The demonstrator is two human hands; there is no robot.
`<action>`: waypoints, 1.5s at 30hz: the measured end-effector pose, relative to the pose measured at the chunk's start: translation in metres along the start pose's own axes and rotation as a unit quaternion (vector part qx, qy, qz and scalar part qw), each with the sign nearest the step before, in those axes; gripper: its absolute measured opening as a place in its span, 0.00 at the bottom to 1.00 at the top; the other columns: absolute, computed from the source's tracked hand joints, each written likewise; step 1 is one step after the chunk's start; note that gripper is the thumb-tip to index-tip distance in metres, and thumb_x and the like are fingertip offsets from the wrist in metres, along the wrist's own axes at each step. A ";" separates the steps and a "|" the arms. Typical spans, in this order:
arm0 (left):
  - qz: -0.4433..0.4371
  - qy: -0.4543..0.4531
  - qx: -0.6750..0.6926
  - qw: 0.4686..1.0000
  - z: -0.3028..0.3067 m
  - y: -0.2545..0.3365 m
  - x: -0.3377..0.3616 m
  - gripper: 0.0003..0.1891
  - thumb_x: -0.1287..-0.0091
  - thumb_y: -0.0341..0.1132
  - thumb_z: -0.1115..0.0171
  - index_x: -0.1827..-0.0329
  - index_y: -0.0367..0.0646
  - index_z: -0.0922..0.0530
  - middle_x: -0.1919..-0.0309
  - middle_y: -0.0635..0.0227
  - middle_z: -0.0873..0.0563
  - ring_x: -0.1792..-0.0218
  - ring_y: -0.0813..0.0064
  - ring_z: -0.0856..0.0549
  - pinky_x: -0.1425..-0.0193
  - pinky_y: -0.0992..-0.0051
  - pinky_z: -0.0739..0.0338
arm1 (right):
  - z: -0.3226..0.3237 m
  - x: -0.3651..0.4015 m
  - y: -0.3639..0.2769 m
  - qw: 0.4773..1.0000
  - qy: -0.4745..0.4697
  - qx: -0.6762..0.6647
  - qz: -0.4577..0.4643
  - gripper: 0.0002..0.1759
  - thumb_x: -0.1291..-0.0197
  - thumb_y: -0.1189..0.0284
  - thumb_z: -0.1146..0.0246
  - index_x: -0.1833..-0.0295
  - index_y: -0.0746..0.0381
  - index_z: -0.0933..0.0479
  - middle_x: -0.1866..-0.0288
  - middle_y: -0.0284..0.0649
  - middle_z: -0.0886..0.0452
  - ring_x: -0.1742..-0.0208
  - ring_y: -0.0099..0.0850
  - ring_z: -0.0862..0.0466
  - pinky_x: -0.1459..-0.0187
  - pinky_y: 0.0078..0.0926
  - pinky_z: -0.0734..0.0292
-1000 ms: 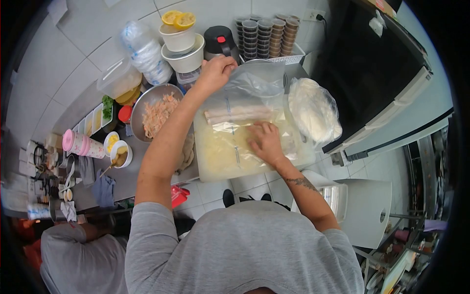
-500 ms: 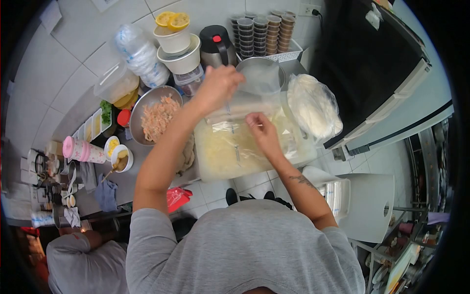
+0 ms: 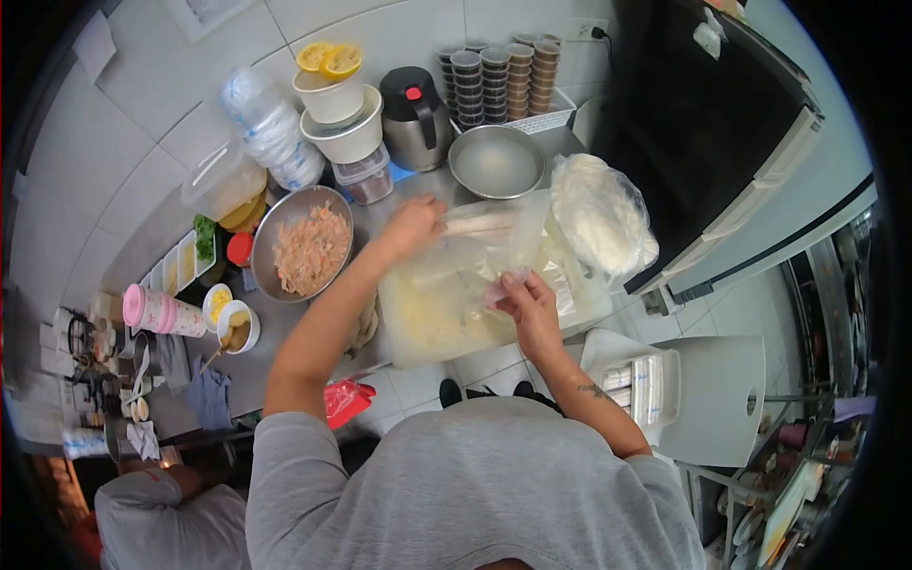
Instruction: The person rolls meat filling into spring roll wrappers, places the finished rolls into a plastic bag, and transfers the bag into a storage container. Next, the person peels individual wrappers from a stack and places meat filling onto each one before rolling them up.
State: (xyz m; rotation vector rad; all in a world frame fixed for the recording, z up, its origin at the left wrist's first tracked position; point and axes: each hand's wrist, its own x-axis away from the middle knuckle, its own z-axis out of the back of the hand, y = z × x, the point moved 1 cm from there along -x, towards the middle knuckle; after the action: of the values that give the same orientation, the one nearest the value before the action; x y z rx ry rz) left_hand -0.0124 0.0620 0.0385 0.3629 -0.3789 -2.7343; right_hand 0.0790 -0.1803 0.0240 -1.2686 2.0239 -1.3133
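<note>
A translucent sheet or wrapper hangs between my two hands over the cutting board (image 3: 418, 347). My left hand (image 3: 414, 226) is at the sheet's upper left, its fingers closed at the edge, slightly blurred. My right hand (image 3: 528, 306) pinches the sheet's right part over the board. Beneath the far side of the sheet lies a pale roll (image 3: 480, 224). A metal bowl with whitish liquid (image 3: 497, 162) stands behind the board. On the right, a clear bag of white dough-like pieces (image 3: 604, 214) rests against the board's edge.
To the left stands a bowl of shredded orange filling (image 3: 311, 243). White tubs (image 3: 344, 133), a steel jug (image 3: 416, 119) and stacked sauce cups (image 3: 494, 81) line the back. A black refrigerator (image 3: 712, 123) is at the right. A co-worker's grey sleeve (image 3: 138, 494) shows at the lower left.
My left hand has moved down toward the board, and my right hand has come down and slightly right. The sheet, earlier raised over the metal bowl, is now lower, over the board.
</note>
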 end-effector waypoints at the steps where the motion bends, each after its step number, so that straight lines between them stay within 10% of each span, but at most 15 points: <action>1: -0.009 0.003 0.003 1.000 -0.005 0.007 0.007 0.16 0.41 0.30 0.36 0.50 0.38 0.22 0.58 0.55 0.20 0.53 0.54 0.20 0.48 0.58 0.27 | 0.000 0.006 0.001 1.000 0.004 0.004 -0.001 0.10 0.31 0.69 0.42 0.51 0.63 0.23 0.59 0.36 0.17 0.59 0.26 0.17 0.56 0.26 0.22; 23: -0.016 -0.162 -0.017 0.987 -0.011 -0.002 -0.016 0.19 0.43 0.33 0.36 0.49 0.37 0.24 0.51 0.53 0.20 0.47 0.50 0.22 0.43 0.58 0.27 | -0.030 0.005 -0.013 0.997 -0.003 -0.052 0.060 0.10 0.30 0.70 0.43 0.51 0.65 0.25 0.60 0.35 0.18 0.60 0.22 0.17 0.57 0.22 0.21; 30: 0.027 -0.305 -0.192 0.932 0.099 0.032 -0.045 0.20 0.42 0.36 0.39 0.47 0.39 0.21 0.52 0.50 0.16 0.48 0.53 0.17 0.44 0.61 0.23 | -0.035 -0.033 -0.024 0.995 -0.050 -0.069 0.053 0.11 0.30 0.68 0.43 0.50 0.64 0.27 0.52 0.39 0.20 0.53 0.27 0.17 0.55 0.24 0.22; 39: 0.145 -0.302 -0.402 0.853 0.218 0.049 -0.006 0.12 0.46 0.27 0.39 0.59 0.39 0.14 0.57 0.54 0.13 0.54 0.54 0.14 0.53 0.62 0.19 | -0.033 -0.122 -0.070 0.967 -0.210 0.029 -0.140 0.38 0.30 0.43 0.52 0.35 0.67 0.31 0.37 0.48 0.26 0.38 0.34 0.24 0.42 0.33 0.27; 45: 0.155 -0.285 -0.377 0.868 0.268 0.082 0.022 0.13 0.47 0.29 0.38 0.58 0.37 0.20 0.62 0.53 0.14 0.56 0.53 0.15 0.52 0.60 0.21 | -0.037 -0.133 -0.089 0.953 -0.267 0.127 -0.062 0.39 0.31 0.41 0.53 0.35 0.66 0.30 0.37 0.43 0.24 0.37 0.31 0.24 0.42 0.31 0.28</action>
State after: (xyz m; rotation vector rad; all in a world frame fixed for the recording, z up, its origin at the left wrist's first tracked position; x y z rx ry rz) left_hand -0.0862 0.0375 0.3089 -0.6640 0.4670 -2.3672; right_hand 0.1599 -0.0609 0.1024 -1.4504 1.3772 -1.0867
